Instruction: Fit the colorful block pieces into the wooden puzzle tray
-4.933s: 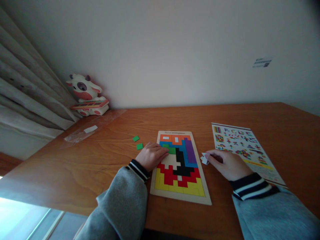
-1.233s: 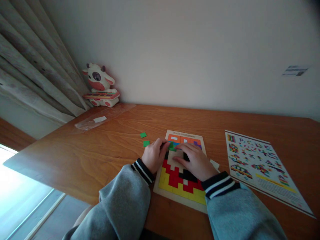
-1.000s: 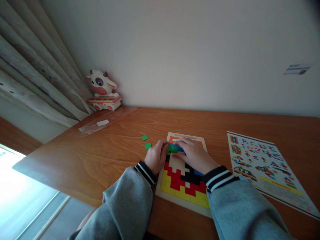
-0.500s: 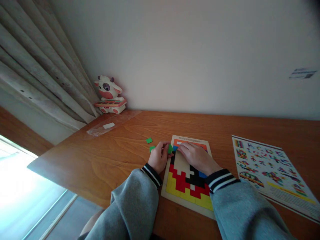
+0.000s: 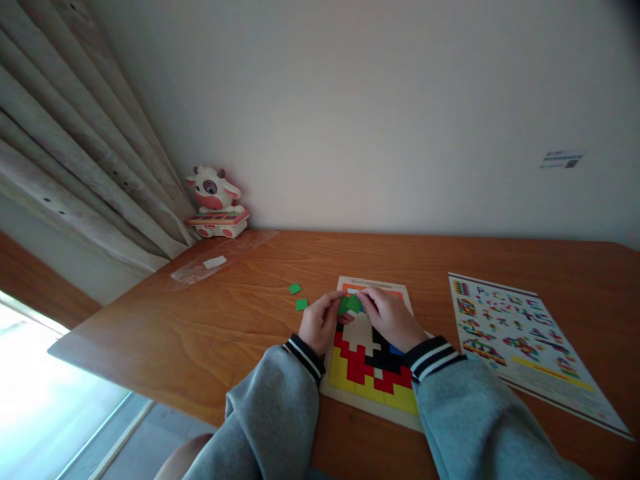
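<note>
A wooden puzzle board (image 5: 371, 395) with coloured block pieces lies flat on the desk in front of me. My left hand (image 5: 320, 324) and my right hand (image 5: 393, 319) meet over the board's upper part. Both pinch a green puzzle piece (image 5: 350, 305) held just above the board. Yellow, red, black and blue pieces fill the lower part; a bare patch shows in the middle. Two small green square pieces (image 5: 298, 297) lie on the desk to the left of my left hand.
A printed pattern sheet (image 5: 520, 333) lies to the right of the board. At the back left stand a cow-shaped toy (image 5: 216, 202), a clear plastic bag (image 5: 215, 259) and a curtain (image 5: 75, 160). The desk's front left edge (image 5: 150, 390) drops to the floor.
My right hand left the white piece by the board's right side and came to the board's upper part. Both hands now lift the green piece off the board.
</note>
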Demonstrator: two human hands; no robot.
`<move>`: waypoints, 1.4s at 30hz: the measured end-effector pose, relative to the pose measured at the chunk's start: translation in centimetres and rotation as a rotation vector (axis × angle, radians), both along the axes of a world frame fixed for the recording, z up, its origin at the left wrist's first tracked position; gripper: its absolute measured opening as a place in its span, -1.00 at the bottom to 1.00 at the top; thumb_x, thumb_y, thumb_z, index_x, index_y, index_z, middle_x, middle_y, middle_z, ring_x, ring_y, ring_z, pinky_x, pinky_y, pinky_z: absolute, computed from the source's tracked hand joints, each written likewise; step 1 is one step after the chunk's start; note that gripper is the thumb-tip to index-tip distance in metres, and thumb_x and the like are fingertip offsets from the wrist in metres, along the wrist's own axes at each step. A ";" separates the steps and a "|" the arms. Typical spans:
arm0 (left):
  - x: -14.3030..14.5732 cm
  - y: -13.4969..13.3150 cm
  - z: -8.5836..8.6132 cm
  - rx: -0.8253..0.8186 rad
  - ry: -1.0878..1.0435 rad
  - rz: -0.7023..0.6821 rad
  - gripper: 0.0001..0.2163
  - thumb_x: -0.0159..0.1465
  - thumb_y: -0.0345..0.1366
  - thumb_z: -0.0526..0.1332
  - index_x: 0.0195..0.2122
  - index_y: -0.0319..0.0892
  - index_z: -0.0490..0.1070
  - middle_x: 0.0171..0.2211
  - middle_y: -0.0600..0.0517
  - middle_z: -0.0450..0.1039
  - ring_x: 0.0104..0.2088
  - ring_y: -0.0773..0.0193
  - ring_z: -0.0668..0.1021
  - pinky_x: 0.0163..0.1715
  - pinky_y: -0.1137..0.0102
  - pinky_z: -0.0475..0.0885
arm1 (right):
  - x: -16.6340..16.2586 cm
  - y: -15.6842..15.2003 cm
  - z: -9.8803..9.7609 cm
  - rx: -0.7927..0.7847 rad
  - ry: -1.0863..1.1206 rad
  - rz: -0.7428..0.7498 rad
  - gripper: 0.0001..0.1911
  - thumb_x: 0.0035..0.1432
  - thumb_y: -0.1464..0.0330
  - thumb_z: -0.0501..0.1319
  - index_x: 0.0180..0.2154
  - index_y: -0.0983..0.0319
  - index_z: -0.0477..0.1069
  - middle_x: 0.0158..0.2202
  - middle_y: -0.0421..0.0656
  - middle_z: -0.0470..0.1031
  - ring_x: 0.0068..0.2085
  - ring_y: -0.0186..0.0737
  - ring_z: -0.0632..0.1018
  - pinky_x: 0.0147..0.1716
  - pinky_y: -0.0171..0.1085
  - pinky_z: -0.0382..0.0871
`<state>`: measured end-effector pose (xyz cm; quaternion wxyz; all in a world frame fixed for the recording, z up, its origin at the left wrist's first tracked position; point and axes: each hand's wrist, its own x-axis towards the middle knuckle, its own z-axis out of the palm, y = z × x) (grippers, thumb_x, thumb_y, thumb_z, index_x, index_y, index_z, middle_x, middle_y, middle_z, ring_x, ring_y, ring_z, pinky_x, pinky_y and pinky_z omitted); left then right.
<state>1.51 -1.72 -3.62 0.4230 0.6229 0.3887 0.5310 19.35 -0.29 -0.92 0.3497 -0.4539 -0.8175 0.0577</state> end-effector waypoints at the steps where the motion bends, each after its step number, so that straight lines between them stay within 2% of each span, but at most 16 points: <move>1: 0.2 0.0 -0.1 -0.011 -0.024 -0.029 -0.57 0.35 -0.01 0.09 -0.01 -0.30 0.39 -0.40 -0.05 0.55 -0.44 0.27 0.63 -0.38 0.40 0.58 | -0.2 -0.1 0.0 -0.010 0.009 -0.001 -0.71 0.39 0.29 -0.05 -0.33 0.18 0.34 -0.40 -0.14 0.52 -0.36 -0.21 0.56 -0.34 -0.26 0.38; 6: 0.6 0.1 -0.2 -0.113 -0.079 -0.098 -0.53 0.28 -0.02 0.20 0.05 -0.29 0.39 -0.35 -0.06 0.58 -0.38 0.25 0.64 -0.29 0.37 0.58 | -0.7 -0.1 -0.4 -0.054 0.038 -0.006 -0.69 0.38 0.28 -0.09 -0.31 0.20 0.33 -0.31 -0.06 0.53 -0.28 -0.13 0.57 -0.26 -0.19 0.38; 10: 0.6 0.1 -0.4 -0.158 -0.082 -0.087 -0.51 0.18 -0.05 0.32 0.02 -0.29 0.42 -0.40 -0.05 0.58 -0.41 0.25 0.63 -0.34 0.41 0.57 | -0.6 -0.4 -0.6 -0.116 0.053 0.006 -0.68 0.37 0.22 -0.05 -0.35 0.19 0.35 -0.41 -0.11 0.51 -0.37 -0.14 0.56 -0.33 -0.20 0.38; 16: 0.8 0.2 -0.8 -0.131 -0.094 -0.056 -0.55 0.21 -0.04 0.29 -0.01 -0.28 0.43 -0.34 -0.08 0.58 -0.42 0.27 0.63 -0.35 0.40 0.58 | 0.3 -1.1 0.1 -0.239 0.079 0.060 -0.65 0.37 0.16 -0.06 -0.25 0.18 0.40 -0.45 -0.19 0.52 -0.39 -0.21 0.56 -0.33 -0.26 0.41; 19: 0.7 0.2 -0.7 -0.045 -0.036 0.013 -0.60 0.32 -0.08 0.17 0.05 -0.28 0.38 -0.29 -0.10 0.57 -0.38 0.27 0.64 -0.32 0.41 0.58 | 1.0 -1.0 0.0 -0.280 0.081 0.063 -0.64 0.37 0.15 -0.07 -0.18 0.20 0.39 -0.37 -0.15 0.55 -0.32 -0.20 0.57 -0.28 -0.24 0.43; 21: 0.6 0.1 -0.5 0.055 0.090 0.056 -0.65 0.39 -0.16 0.06 0.07 -0.29 0.34 -0.27 -0.11 0.56 -0.37 0.28 0.64 -0.33 0.43 0.58 | 1.3 -1.0 -0.2 -0.303 0.066 0.076 -0.65 0.35 0.15 -0.03 -0.21 0.20 0.42 -0.33 -0.12 0.55 -0.28 -0.18 0.56 -0.26 -0.22 0.43; 23: 0.3 -0.3 0.1 0.129 0.204 0.068 -0.71 0.40 -0.23 0.03 0.03 -0.27 0.36 -0.24 -0.10 0.56 -0.36 0.29 0.64 -0.33 0.45 0.57 | 1.6 -1.4 -0.3 -0.325 0.041 0.094 -0.66 0.31 0.15 0.03 -0.29 0.19 0.46 -0.33 -0.12 0.54 -0.28 -0.16 0.56 -0.25 -0.20 0.42; 26: -0.5 -1.4 1.2 0.233 0.378 0.012 -0.82 0.34 -0.33 0.12 -0.11 -0.18 0.47 -0.20 -0.08 0.56 -0.24 0.22 0.63 -0.19 0.37 0.56 | 1.7 -2.8 -0.1 -0.349 0.011 0.118 -0.71 0.28 0.17 0.10 -0.33 0.18 0.49 -0.32 -0.13 0.53 -0.26 -0.16 0.55 -0.22 -0.19 0.42; 28: -1.4 -2.3 1.7 0.401 0.684 -0.064 -0.77 0.36 -0.39 0.04 -0.04 -0.15 0.44 -0.13 -0.08 0.55 -0.18 0.21 0.62 -0.14 0.34 0.55 | 1.7 -4.2 0.2 -0.375 -0.003 0.130 -0.76 0.27 0.21 0.12 -0.31 0.17 0.49 -0.29 -0.13 0.53 -0.22 -0.17 0.54 -0.18 -0.21 0.42; 30: -2.3 -3.1 2.0 0.504 0.828 -0.125 -0.74 0.36 -0.43 0.02 0.00 -0.15 0.40 -0.12 -0.06 0.54 -0.20 0.25 0.62 -0.16 0.40 0.55 | 1.5 -5.7 0.3 -0.405 -0.011 0.102 -0.80 0.25 0.20 0.16 -0.26 0.15 0.49 -0.25 -0.13 0.52 -0.21 -0.18 0.54 -0.19 -0.22 0.43; 32: -3.3 -3.7 2.0 0.591 0.882 -0.169 -0.73 0.35 -0.44 0.01 0.00 -0.16 0.39 -0.12 -0.05 0.54 -0.18 0.25 0.62 -0.16 0.41 0.55 | 1.2 -6.9 0.1 -0.364 0.006 -0.004 -0.80 0.18 0.20 0.24 -0.20 0.15 0.48 -0.24 -0.13 0.52 -0.24 -0.16 0.55 -0.23 -0.21 0.46; 36: -4.3 -3.9 1.8 0.641 0.900 -0.157 -0.72 0.37 -0.42 -0.01 0.06 -0.18 0.34 -0.05 -0.08 0.52 -0.13 0.21 0.61 -0.15 0.37 0.55 | 0.1 -8.0 -0.5 -0.244 -0.060 -0.193 -0.71 0.04 0.20 0.35 -0.20 0.17 0.46 -0.24 -0.09 0.51 -0.22 -0.04 0.55 -0.21 -0.07 0.46; 39: -4.2 -3.9 1.8 0.657 0.927 -0.180 -0.74 0.38 -0.41 0.00 0.04 -0.19 0.35 -0.07 -0.08 0.54 -0.16 0.20 0.61 -0.18 0.37 0.56 | -0.7 -8.0 -0.8 -0.245 -0.146 -0.217 -0.66 -0.11 0.26 0.45 -0.26 0.16 0.46 -0.29 -0.11 0.50 -0.26 0.00 0.55 -0.23 -0.01 0.45; 42: -3.9 -4.1 1.9 0.642 0.948 -0.213 -0.75 0.37 -0.40 0.03 0.03 -0.18 0.35 -0.07 -0.07 0.54 -0.15 0.19 0.61 -0.16 0.35 0.56 | -1.1 -7.8 -1.1 -0.299 -0.154 -0.211 -0.69 -0.16 0.33 0.46 -0.32 0.15 0.45 -0.33 -0.13 0.49 -0.29 -0.01 0.54 -0.25 -0.02 0.45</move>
